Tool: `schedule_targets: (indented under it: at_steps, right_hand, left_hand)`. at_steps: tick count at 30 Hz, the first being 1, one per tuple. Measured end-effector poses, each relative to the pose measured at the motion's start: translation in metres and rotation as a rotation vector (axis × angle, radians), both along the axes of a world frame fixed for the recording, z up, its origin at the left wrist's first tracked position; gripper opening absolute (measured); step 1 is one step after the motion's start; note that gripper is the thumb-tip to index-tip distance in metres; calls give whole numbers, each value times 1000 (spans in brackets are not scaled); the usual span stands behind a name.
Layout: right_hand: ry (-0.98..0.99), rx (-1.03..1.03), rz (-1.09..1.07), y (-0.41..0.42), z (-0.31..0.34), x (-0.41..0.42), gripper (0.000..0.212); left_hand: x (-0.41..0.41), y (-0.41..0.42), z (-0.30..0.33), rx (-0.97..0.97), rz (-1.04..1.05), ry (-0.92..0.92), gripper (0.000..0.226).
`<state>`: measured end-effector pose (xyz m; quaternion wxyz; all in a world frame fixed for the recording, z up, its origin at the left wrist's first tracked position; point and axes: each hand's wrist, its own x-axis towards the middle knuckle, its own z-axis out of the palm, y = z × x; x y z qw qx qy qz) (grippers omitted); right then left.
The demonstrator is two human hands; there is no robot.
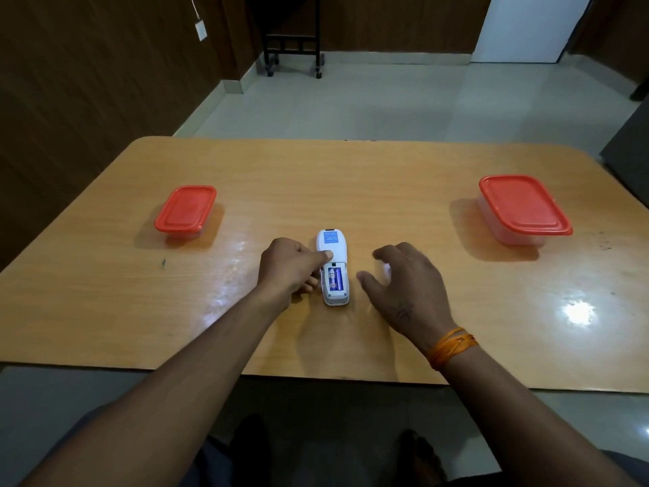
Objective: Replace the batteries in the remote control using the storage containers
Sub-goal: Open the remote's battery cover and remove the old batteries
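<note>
A white remote control lies face down at the middle of the wooden table. Its battery compartment is open, and two blue batteries sit side by side inside. My left hand holds the remote from its left side, with the thumb pressed on its back just above the compartment. My right hand is to the right of the remote, palm down with fingers spread. A small white piece, probably the battery cover, lies on the table under its fingers. Whether the fingers touch it is unclear.
A small clear container with a red lid stands at the left of the table, lid on. A larger container with a red lid stands at the right, also closed. The near table edge runs just behind my forearms.
</note>
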<state>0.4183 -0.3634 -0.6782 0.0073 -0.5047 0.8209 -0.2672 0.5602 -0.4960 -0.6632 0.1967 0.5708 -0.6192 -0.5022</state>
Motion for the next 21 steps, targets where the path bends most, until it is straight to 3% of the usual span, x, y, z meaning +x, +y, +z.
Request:
schedule_targets:
  at_steps: [4, 8, 12, 21]
  right_hand:
    - [-158, 61, 209, -5, -9, 14, 61]
    - [-79, 49, 253, -8, -17, 17, 53]
    - [2, 66, 253, -8, -20, 16, 57]
    - [-30, 49, 286, -10, -22, 16, 52]
  left_hand:
    - [4, 4, 1, -292, -108, -145, 16]
    - [10, 14, 1, -531, -275, -284, 28]
    - [12, 19, 4, -594, -370, -318, 27]
    - [7, 20, 5, -632, -443, -372, 16]
